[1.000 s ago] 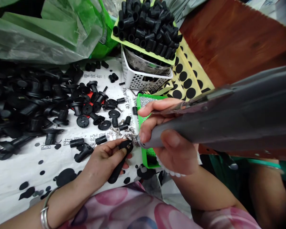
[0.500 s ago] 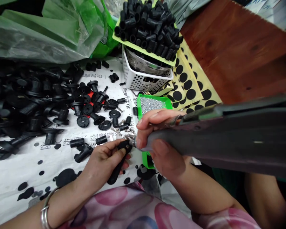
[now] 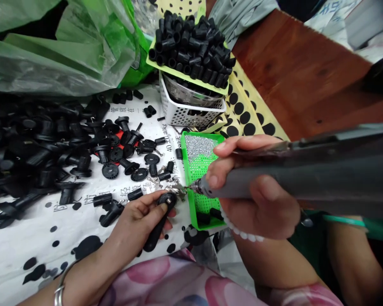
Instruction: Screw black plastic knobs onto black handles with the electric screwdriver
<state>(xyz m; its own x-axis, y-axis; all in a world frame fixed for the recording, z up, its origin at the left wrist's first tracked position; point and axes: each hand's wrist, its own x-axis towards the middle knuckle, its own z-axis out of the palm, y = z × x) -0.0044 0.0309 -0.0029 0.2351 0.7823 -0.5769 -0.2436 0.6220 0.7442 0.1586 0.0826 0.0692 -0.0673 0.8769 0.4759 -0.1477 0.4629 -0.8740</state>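
Pinched between thumb and fingers of my left hand (image 3: 143, 216) is a black plastic handle (image 3: 158, 227), its rounded end carrying a small metal spot. My right hand (image 3: 258, 191) grips a dark grey electric screwdriver (image 3: 242, 180) lying roughly level, its bit pointing left over the edge of a green tray (image 3: 191, 212). A small gap separates the bit's tip from the handle. Tiny silvery screws (image 3: 199, 144) fill the far part of that tray, and dark pieces lie in its near end. Small metal strips (image 3: 177, 189) lie just beyond my left fingers.
Many black plastic parts (image 3: 44, 140) are heaped at the left. A yellow tray of short black tubes (image 3: 191, 46) rests on a white perforated basket (image 3: 191, 114) at the back. Yellow sheets with black dots (image 3: 242, 112) and a brown wooden board (image 3: 290, 72) lie to the right.
The screwdriver and my right hand have drawn back to the right, so the bit is now off the black handle. My left hand still holds the handle in about the same place.
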